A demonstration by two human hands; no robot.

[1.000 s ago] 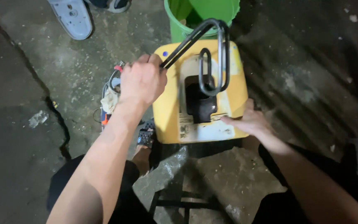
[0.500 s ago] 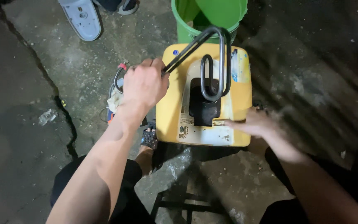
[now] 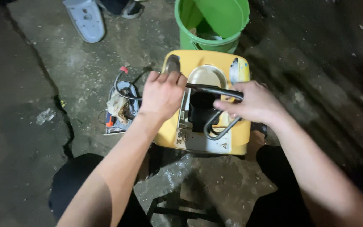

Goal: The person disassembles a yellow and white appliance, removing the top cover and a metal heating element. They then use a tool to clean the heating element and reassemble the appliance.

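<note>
Counted: two hands, one yellow housing (image 3: 202, 138), one dark bent metal tube (image 3: 215, 90), one green bucket (image 3: 211, 25), one small opened device with loose wires (image 3: 120, 107), one pale sandal (image 3: 85, 19), one dark stool frame (image 3: 181, 208). The yellow housing sits on the cracked concrete floor (image 3: 30, 126) between the person's knees, its long axis running away from the body toward the bucket, which stands just beyond its far edge. A pale inner panel and a dark cavity show in the housing's middle. The tube lies across the housing roughly left to right, its straight run spanning from one hand to the other, and a U-shaped loop hangs from it toward the person, over the cavity. Left hand (image 3: 162, 94) is clenched around the left end of the tube, knuckles up. Right hand (image 3: 253, 103) is closed over the right part of the tube, fingers curled toward the loop, and covers the bend there, so how the tube ends on that side cannot be told. The opened device lies just left of the housing, its wires curling beside the left wrist. The sandal is well apart, at the far left. A crack in the floor runs down the left side. The stool frame is nearest the camera, below the housing.
</note>
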